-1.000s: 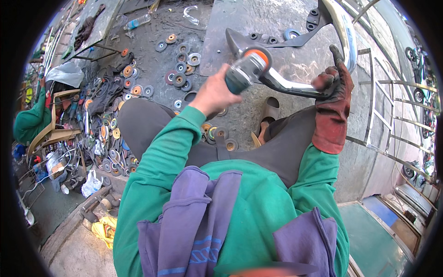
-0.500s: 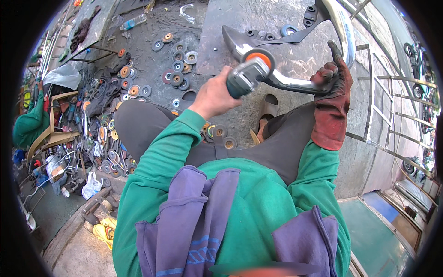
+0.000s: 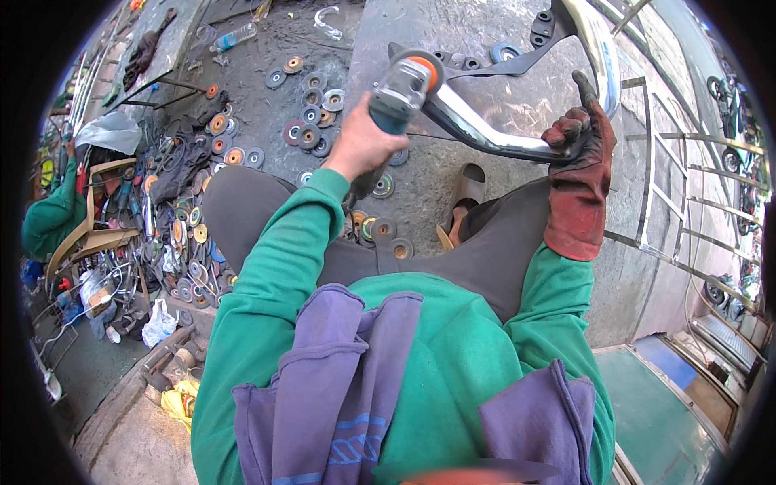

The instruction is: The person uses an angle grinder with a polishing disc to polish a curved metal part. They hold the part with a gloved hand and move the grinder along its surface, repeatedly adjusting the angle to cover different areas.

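Note:
My bare left hand [image 3: 362, 144] is wrapped round the body of an angle grinder [image 3: 399, 94], whose disc with an orange centre lies over the left end of a curved metal frame [image 3: 485, 137]. Whether the disc touches the metal I cannot tell. The frame is polished bright along its bar and has a dark flat bracket on its far side. My right hand [image 3: 578, 133], in a red and black work glove, grips the frame's near right corner, with one finger stretched along it.
Loose grinding discs [image 3: 309, 137] lie scattered at left and between my legs. A flat metal sheet [image 3: 453, 24] is under the frame. Metal railings [image 3: 687, 174] stand at right. Another person's green sleeve [image 3: 52, 218] shows at far left, and a plastic bottle [image 3: 234, 38] lies beyond.
My left hand has moved the grinder left and slightly away from me along the bar, to the frame's left end. My right hand keeps its hold, nearly still.

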Demonstrator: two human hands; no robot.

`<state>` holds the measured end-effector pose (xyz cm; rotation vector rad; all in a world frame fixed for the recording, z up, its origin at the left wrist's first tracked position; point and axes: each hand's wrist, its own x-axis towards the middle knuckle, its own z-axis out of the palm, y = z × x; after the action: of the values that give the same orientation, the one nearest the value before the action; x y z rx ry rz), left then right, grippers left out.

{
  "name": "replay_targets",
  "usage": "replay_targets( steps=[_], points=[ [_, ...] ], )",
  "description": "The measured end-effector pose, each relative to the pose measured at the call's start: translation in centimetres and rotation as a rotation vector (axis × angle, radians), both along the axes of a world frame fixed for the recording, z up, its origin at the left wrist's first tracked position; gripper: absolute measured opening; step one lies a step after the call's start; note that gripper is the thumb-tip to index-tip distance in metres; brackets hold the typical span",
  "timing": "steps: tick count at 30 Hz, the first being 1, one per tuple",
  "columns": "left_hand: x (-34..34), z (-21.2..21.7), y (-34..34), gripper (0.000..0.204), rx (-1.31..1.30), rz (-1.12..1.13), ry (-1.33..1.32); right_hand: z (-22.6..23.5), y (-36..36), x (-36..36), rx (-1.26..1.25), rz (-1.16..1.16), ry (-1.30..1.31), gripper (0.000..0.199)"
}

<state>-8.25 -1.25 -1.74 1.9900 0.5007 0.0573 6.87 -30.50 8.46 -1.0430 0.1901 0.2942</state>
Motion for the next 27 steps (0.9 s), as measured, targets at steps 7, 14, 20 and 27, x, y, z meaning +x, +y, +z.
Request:
replay_targets(
  steps=[7,14,20,27],
  points=[
    [-2.8,2.0,-3.6,0.076,0.066,-0.243,0.086,-0.9,-0.7,0.8,-0.011,0.017,0.004,0.055],
    [0.1,-0.4,0.4,0.079,0.029,0.001,-0.020,-1.5,-0.9,1.8,0.073,0.075,0.011,0.053],
    [0.6,-0.7,1.2,0.074,-0.045,0.054,-0.054,-0.9,-0.3,1.2,0.002,-0.002,0.016,0.052],
    [-2.5,1.9,-3.1,0.074,0.094,-0.215,0.048,-1.5,-1.0,1.8,0.032,0.050,0.006,0.052]
  ],
)
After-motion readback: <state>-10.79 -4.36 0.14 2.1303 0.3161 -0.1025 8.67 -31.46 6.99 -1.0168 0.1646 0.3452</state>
